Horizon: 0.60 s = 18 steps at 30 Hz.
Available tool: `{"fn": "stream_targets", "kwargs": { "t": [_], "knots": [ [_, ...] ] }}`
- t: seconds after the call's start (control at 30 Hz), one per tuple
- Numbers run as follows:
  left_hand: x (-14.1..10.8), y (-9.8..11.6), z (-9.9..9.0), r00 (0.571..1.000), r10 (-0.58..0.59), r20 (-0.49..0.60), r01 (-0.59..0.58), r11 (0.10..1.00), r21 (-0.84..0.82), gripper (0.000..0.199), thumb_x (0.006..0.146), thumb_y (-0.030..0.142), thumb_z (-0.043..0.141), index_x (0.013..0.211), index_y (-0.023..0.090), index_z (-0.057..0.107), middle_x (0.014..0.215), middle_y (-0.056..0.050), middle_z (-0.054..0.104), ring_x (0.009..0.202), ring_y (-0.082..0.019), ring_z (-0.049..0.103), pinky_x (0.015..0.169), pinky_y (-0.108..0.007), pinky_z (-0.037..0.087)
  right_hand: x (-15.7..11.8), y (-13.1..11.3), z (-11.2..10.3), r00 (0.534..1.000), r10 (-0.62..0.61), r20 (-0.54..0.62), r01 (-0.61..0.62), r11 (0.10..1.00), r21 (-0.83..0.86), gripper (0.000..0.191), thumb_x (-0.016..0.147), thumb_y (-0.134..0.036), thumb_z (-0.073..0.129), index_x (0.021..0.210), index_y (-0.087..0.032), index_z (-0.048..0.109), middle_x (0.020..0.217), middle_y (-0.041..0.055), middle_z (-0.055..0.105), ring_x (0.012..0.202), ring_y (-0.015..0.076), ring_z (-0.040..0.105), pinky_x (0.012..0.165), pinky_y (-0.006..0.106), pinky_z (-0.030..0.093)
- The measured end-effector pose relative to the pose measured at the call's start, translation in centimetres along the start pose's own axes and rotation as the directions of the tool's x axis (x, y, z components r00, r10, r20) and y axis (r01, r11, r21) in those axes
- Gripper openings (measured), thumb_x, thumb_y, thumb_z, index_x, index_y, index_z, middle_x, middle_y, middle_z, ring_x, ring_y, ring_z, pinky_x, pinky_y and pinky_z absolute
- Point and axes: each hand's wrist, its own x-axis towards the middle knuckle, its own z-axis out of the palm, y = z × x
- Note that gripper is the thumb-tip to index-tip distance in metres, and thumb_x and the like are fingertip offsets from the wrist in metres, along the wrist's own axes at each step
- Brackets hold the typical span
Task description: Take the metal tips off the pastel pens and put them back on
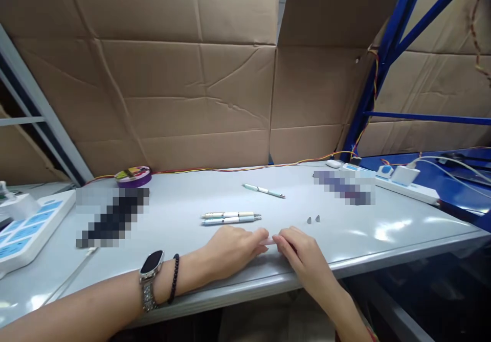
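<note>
Near the front edge of the table, my left hand (240,247) and my right hand (301,250) grip a slim pale pink pen barrel (269,241) between them. Only a short length shows between my fingertips; the rest is hidden in both hands. Just beyond my left hand, a cream-and-white pen (230,214) and a light blue-and-white pen (231,220) lie side by side. Farther back rests a mint-green pen (264,190), set at a slant. Two small grey cone-like pieces, one the left piece (309,220), the other the right piece (317,218), are beyond my right hand.
A white power strip (38,229) sits at the left, another power strip (406,186) at the back right. A purple round tape-like roll (133,177) is at the back left. Two blurred-out items lie on the table (184,188). Cardboard and a blue frame (368,86) stand behind.
</note>
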Motion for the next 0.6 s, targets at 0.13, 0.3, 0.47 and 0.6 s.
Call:
{"fn": "stream_targets", "kwargs": {
  "t": [0.13,0.3,0.47,0.6],
  "knots": [
    [0.0,0.0,-0.1,0.998,0.012,0.059,-0.011,1.0,-0.018,0.012,0.095,0.023,0.034,0.094,0.02,0.046,0.077,0.0,0.064,0.067,-0.018,0.061,0.052,-0.023,0.036,-0.1,-0.4,-1.4,0.994,0.03,0.109,-0.043,0.992,0.123,0.022,0.092,-0.031,0.043,0.074,-0.021,0.052,0.072,-0.0018,0.056,0.068,0.0135,0.052,0.061,0.023,0.038],
    [0.0,-0.3,-0.1,0.998,0.005,0.056,0.0,0.995,-0.104,0.016,0.095,0.023,0.031,0.092,0.021,0.046,0.082,-0.001,0.063,0.072,-0.018,0.059,0.058,-0.024,0.038,-0.1,-0.5,-0.7,0.995,0.047,0.091,-0.051,0.998,0.043,0.03,0.091,-0.037,0.041,0.067,-0.02,0.047,0.064,-0.0017,0.053,0.06,0.0141,0.049,0.055,0.025,0.036],
    [0.0,-0.4,-0.2,1.0,0.001,0.031,0.002,0.996,-0.089,0.029,0.098,0.033,0.023,0.081,0.02,0.043,0.074,0.0,0.059,0.064,-0.017,0.056,0.054,-0.025,0.034,-0.2,-0.3,0.5,1.0,0.001,0.012,0.0,0.995,-0.099,0.039,0.095,-0.034,0.032,0.061,-0.02,0.046,0.061,-0.0001,0.052,0.06,0.0151,0.049,0.056,0.027,0.036],
    [0.1,-0.2,-0.2,0.998,-0.042,0.041,0.045,0.997,-0.07,0.034,0.096,0.044,0.027,0.079,0.02,0.044,0.071,0.0,0.059,0.061,-0.017,0.055,0.05,-0.025,0.03,-0.3,-0.5,-0.3,0.999,0.029,0.033,-0.029,1.0,0.003,0.024,0.09,-0.035,0.046,0.072,-0.021,0.051,0.067,-0.0022,0.054,0.06,0.0132,0.049,0.056,0.024,0.038]
  ]
}}
